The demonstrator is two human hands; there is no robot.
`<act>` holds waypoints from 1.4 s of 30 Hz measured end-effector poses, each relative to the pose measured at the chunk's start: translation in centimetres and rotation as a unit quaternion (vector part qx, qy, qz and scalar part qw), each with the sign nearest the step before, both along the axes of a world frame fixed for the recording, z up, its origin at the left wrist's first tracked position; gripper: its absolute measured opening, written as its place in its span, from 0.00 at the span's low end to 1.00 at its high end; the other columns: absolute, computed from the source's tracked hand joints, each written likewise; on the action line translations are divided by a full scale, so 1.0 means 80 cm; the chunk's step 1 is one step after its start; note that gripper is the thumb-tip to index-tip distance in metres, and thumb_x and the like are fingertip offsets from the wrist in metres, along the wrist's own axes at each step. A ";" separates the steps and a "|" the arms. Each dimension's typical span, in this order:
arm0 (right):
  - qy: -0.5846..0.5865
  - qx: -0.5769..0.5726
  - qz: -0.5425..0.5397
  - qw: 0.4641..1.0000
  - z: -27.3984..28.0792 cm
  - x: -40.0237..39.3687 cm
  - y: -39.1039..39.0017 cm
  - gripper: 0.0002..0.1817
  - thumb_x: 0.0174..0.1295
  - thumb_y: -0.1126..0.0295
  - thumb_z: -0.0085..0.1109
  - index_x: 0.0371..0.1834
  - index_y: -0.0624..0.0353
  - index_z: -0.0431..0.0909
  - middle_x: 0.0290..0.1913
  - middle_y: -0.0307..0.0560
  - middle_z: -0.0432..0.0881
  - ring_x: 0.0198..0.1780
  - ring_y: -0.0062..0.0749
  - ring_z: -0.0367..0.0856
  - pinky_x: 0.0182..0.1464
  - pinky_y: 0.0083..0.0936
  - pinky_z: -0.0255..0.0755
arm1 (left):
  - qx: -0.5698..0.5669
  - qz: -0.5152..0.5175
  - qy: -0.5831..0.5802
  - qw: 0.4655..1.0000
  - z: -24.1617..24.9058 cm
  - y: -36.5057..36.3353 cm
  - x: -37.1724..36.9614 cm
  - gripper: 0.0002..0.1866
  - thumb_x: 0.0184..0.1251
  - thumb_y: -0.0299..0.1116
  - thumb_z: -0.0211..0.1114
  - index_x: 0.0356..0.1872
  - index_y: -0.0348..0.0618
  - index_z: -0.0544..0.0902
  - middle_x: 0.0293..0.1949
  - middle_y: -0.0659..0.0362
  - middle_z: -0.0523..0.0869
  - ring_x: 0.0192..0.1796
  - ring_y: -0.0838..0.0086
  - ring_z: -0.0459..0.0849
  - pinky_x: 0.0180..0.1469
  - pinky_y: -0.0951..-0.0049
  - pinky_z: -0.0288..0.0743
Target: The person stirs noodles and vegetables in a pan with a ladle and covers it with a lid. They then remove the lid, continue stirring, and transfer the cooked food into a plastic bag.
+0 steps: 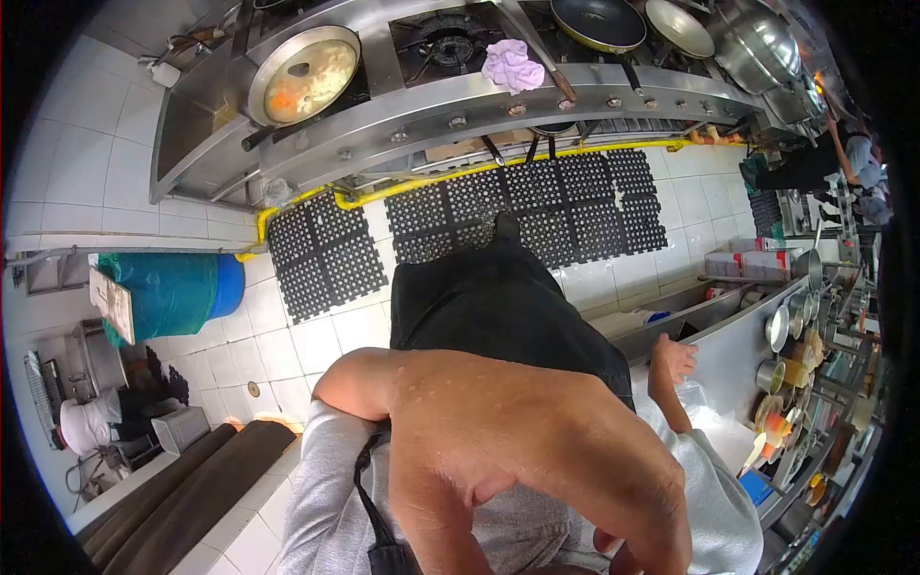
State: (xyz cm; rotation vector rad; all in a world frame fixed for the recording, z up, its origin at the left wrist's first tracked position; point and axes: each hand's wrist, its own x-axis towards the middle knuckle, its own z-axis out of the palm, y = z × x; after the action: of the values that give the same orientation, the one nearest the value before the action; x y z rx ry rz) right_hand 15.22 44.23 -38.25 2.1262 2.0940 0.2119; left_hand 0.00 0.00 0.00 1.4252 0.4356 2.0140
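The left hand (pixel 537 450) fills the lower middle of the view, very close to the camera, back of the hand up and fingers pointing down toward the bottom edge — whether it clasps anything I cannot tell, since the fingertips run out of view. The right hand (pixel 674 359) rests open, fingers spread, on the edge of the steel counter (pixel 714 350), holding nothing. Beside that hand on the counter lies a crumpled clear plastic bag (pixel 704 407), and further along the counter stand small steel cups and bowls (pixel 781 331). Across the floor from the counter stands the long steel stove (pixel 422 120); on it sit a lidded pan (pixel 304 75), a pink cloth (pixel 511 64) and a dark frying pan (pixel 597 21). Black rubber mats (pixel 537 206) lie on the white tiles between stove and counter — a blue barrel (pixel 177 292) stands well apart from the counter.
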 end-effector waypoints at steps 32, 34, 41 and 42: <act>-0.007 0.000 0.008 1.000 0.007 -0.004 -0.008 0.56 0.58 0.43 0.73 0.85 0.46 0.51 0.75 0.56 0.65 0.77 0.52 0.61 0.71 0.64 0.59 | 0.163 0.086 -0.165 0.969 -0.003 0.027 0.002 0.24 0.58 0.36 0.79 0.45 0.22 0.86 0.39 0.45 0.89 0.37 0.57 0.91 0.41 0.64 0.86; -0.007 0.006 0.009 1.000 0.005 -0.007 -0.006 0.56 0.58 0.43 0.73 0.85 0.46 0.51 0.74 0.56 0.65 0.77 0.52 0.61 0.71 0.64 0.59 | 0.164 0.077 -0.172 0.968 -0.003 0.028 -0.001 0.24 0.57 0.36 0.79 0.45 0.22 0.86 0.39 0.46 0.89 0.37 0.57 0.91 0.40 0.63 0.86; 0.002 0.029 0.015 0.999 -0.008 0.002 0.003 0.56 0.55 0.43 0.75 0.83 0.45 0.53 0.72 0.59 0.66 0.77 0.54 0.62 0.70 0.64 0.60 | 0.094 0.005 -0.151 0.984 -0.015 0.011 0.002 0.15 0.58 0.35 0.79 0.36 0.32 0.88 0.32 0.51 0.88 0.32 0.64 0.88 0.32 0.68 0.80; 0.004 0.031 0.012 0.999 -0.003 0.000 0.001 0.56 0.55 0.43 0.75 0.83 0.45 0.53 0.72 0.59 0.66 0.77 0.54 0.62 0.70 0.64 0.60 | 0.096 0.002 -0.149 0.984 -0.011 0.011 -0.005 0.15 0.58 0.35 0.79 0.36 0.32 0.88 0.32 0.51 0.88 0.32 0.64 0.88 0.32 0.68 0.80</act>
State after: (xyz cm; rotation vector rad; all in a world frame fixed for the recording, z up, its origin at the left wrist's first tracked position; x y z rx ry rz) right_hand 15.25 44.33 -38.48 2.1399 2.1464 0.2746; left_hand -0.42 0.91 -0.91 1.2019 0.1167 2.2754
